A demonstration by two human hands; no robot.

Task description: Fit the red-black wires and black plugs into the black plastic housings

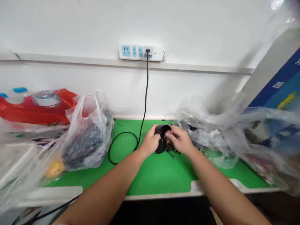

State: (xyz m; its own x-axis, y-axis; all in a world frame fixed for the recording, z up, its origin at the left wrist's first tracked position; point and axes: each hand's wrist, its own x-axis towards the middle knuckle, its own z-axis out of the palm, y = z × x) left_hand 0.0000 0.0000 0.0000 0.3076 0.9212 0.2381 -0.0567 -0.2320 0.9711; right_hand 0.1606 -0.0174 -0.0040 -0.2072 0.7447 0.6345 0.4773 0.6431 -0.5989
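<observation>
Near the middle of the green work surface, my left hand is closed round a black cylindrical housing, with its thumb at the opening. A round black part hangs just below the opening. My right hand is at the right side of the housing, fingers pinched at thin red and black wires that come out of it. What exactly lies between those fingertips is too small to tell. Small dark parts lie on the surface beside and beneath my right hand.
Plastic bags with dark contents and a red bag fill the left. Clear plastic bags lie at the right, by a blue box. A black cable runs from the wall power strip and coils left of my hands.
</observation>
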